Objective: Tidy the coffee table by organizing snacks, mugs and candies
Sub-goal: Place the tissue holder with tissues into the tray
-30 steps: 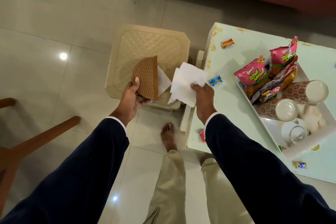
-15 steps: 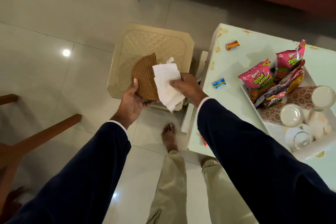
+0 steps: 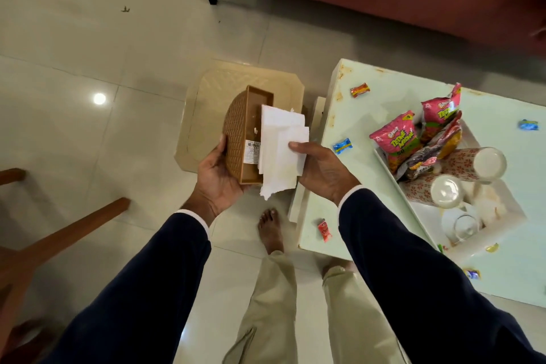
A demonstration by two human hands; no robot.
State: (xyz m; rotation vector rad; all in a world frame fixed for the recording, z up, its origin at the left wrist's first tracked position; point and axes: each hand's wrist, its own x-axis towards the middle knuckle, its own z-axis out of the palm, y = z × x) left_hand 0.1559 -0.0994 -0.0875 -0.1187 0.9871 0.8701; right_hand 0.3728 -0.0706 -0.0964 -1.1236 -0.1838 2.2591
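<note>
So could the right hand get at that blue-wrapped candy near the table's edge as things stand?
Probably not at once: the right hand pinches white paper napkins. The blue-wrapped candy lies uncovered just beside it on the pale green table.

napkin holder tipped base-up since earlier, napkins now against it
</note>
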